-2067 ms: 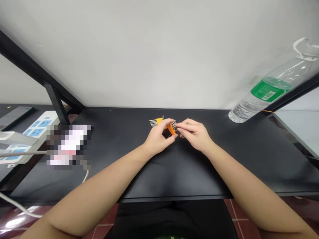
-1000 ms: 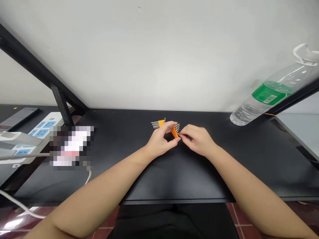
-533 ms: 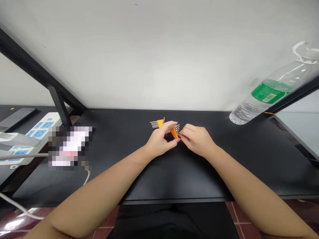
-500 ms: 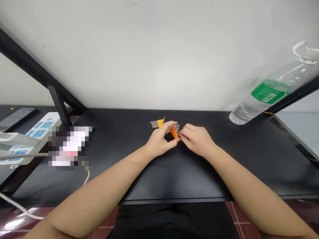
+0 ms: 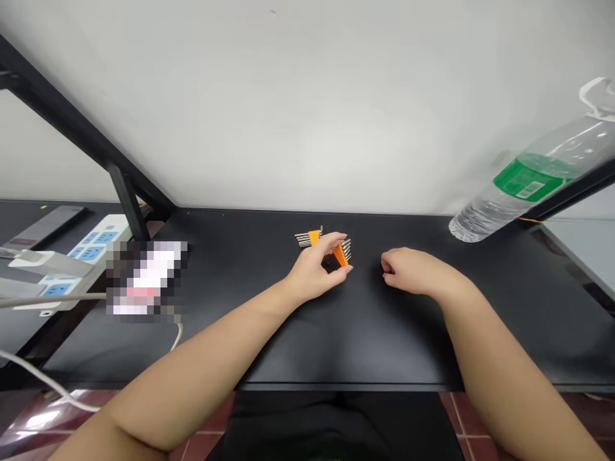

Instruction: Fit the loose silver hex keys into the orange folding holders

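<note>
My left hand is closed around an orange hex key holder, thumb at its near end and fingers at the far end. Short metal ends of several hex keys stick out of its right side. Just behind that hand, a second orange holder lies on the black table, its metal keys pointing left. To the right, apart from both holders, my right hand hovers low over the table with its fingers curled together. Whatever the curled fingers may hold is hidden.
A large water bottle with a green label stands at the back right. On the left are a blurred-out phone with a cable and a white power strip. A black frame post rises beside them, before a pale wall.
My right hand has moved right, away from the orange holder in my left hand. The left hand keeps its grip. The whole view has shifted slightly.
</note>
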